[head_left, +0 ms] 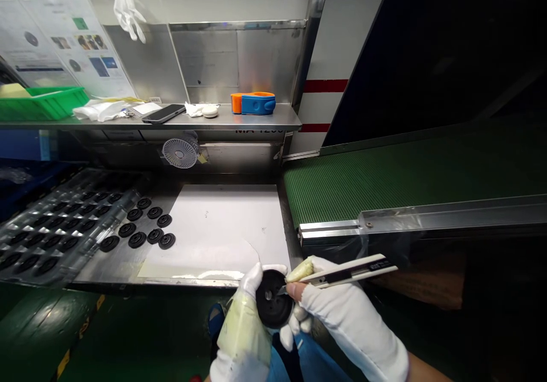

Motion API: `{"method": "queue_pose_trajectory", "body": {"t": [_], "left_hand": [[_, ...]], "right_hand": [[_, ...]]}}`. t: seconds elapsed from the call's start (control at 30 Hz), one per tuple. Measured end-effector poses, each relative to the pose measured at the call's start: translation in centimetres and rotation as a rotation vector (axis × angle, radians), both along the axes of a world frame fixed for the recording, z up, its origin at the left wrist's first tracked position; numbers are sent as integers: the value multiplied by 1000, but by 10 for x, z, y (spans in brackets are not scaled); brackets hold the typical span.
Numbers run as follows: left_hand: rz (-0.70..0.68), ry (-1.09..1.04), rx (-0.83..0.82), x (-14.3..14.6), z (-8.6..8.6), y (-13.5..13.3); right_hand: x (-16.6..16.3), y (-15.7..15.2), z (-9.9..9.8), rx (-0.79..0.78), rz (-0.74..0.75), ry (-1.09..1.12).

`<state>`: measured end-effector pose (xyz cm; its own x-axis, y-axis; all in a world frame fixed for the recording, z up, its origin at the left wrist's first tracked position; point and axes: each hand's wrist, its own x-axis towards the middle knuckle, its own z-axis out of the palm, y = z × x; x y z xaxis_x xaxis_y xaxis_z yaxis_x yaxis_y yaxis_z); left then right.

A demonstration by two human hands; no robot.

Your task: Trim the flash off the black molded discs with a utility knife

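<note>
Left hand (244, 319), white-gloved with a pale green wrap along the wrist: grip clenched around a black disc (272, 301), which is held up on edge in front of the person, off the steel counter (115, 274) and past its front edge. Right hand (346, 313), also white-gloved, with a yellowish cover on the thumb (300, 269): grip closed on a snap-off utility knife (354, 271), its blade tip at the disc's face near the central hole; contact there is hard to confirm. Count on the counter: nine like discs lie loose in a cluster, between a clear blister tray (68, 268) and a white sheet (226, 222). The tray's pockets hold further rows of discs, with the total unclear at this angle. The sheet carries no discs. Green conveyor belt (384, 183) runs to the right; a small desk fan (180, 153) sits beneath the shelf.
</note>
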<state>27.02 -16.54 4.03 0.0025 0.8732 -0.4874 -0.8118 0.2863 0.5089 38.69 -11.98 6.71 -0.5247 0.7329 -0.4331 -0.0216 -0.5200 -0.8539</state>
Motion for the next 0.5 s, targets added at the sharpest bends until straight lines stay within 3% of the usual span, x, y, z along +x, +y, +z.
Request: {"method": "queue_pose_trajectory", "body": {"t": [0.2, 0.5], "left_hand": [[8, 39, -23, 4, 9, 1], [-8, 63, -19, 7, 8, 7]], "right_hand": [[1, 2, -3, 8, 5, 25], [2, 3, -4, 40, -10, 3]]}}
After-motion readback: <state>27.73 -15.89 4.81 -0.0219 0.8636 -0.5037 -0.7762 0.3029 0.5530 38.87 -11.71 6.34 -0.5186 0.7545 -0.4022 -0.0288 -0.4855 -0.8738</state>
